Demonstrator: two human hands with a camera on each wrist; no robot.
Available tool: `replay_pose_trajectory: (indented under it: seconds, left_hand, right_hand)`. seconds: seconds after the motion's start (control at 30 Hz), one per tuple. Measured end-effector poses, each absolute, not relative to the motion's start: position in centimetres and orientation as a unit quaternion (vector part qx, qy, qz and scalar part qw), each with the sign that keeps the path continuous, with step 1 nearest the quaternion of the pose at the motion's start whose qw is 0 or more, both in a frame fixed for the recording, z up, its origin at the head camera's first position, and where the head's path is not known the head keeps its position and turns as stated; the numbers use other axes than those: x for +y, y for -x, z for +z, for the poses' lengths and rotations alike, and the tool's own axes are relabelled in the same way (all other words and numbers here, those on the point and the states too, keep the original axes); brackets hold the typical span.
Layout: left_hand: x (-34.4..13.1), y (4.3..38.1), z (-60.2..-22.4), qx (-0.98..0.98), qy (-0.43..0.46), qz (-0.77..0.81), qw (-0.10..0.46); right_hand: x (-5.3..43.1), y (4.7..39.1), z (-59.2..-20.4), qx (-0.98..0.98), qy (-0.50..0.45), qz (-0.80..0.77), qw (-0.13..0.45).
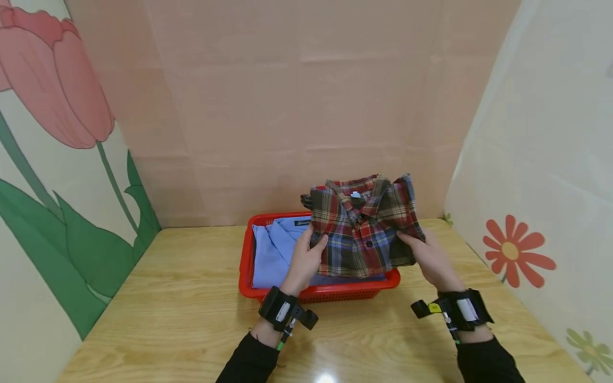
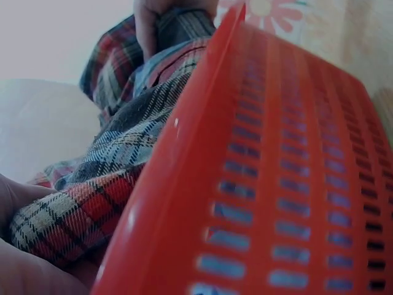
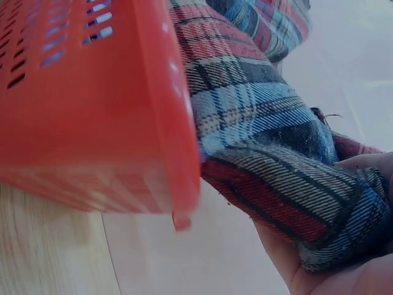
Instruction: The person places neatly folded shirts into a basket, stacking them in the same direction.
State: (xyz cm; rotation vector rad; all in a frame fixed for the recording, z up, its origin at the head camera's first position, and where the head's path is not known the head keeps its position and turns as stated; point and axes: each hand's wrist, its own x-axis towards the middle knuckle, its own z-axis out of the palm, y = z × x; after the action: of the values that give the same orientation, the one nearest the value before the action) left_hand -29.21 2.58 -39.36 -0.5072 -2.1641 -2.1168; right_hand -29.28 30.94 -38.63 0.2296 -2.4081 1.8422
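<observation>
A folded plaid shirt (image 1: 369, 229) in red, blue, black and cream is held by both hands over the right part of a red plastic basket (image 1: 330, 293). The left hand (image 1: 305, 260) grips its left side, thumb on top. At the right side, the right hand (image 1: 431, 258) pinches the cloth between thumb and fingers. Collar and buttons face up, the collar towards the back wall. Under it in the basket lies a folded light blue shirt (image 1: 273, 255), its right part mostly hidden. Both wrist views show the plaid cloth gripped just above the basket rim.
The basket stands on a light wooden table (image 1: 191, 287) near its back edge. Behind rises a pinkish-brown covered wall (image 1: 297, 106). A panel with a large tulip (image 1: 62, 80) is at the left, one with a red flower (image 1: 512, 250) at the right. Each wrist wears a black strap with a camera.
</observation>
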Motion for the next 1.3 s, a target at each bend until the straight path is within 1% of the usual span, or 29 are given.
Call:
replay_pose_trajectory:
  seconds: [0.13, 0.37, 0.5, 0.7, 0.9, 1.07, 1.3]
  left_hand:
    - [1.4, 29.4, -39.1, -0.712, 0.159, -0.683, 0.038]
    - [-0.5, 29.7, -38.3, -0.72, 0.152, -0.677, 0.024]
    - [-1.5, 29.7, -37.9, -0.739, 0.135, -0.66, 0.026]
    - [-3.3, 29.4, -37.4, -0.755, 0.11, -0.646, 0.043]
    - [-4.8, 29.6, -37.6, -0.774, 0.081, -0.628, 0.032]
    - [-5.4, 29.8, -38.0, -0.803, 0.058, -0.591, 0.036]
    - [-6.1, 30.2, -38.8, -0.823, 0.032, -0.568, 0.017]
  right_hand:
    - [30.1, 29.4, -38.7, -0.804, -0.071, 0.588, 0.049]
    - [29.0, 29.7, -38.9, -0.816, -0.073, 0.574, 0.013]
    - [28.2, 29.8, -39.1, -0.824, -0.077, 0.562, 0.013]
    - [27.2, 30.2, -39.8, -0.843, -0.079, 0.532, 0.027]
    - [26.5, 31.1, -40.9, -0.854, -0.094, 0.51, 0.047]
    - [25.9, 31.8, -41.6, -0.868, -0.109, 0.481, 0.063]
    - [25.3, 32.1, -41.5, -0.904, -0.138, 0.393, 0.094]
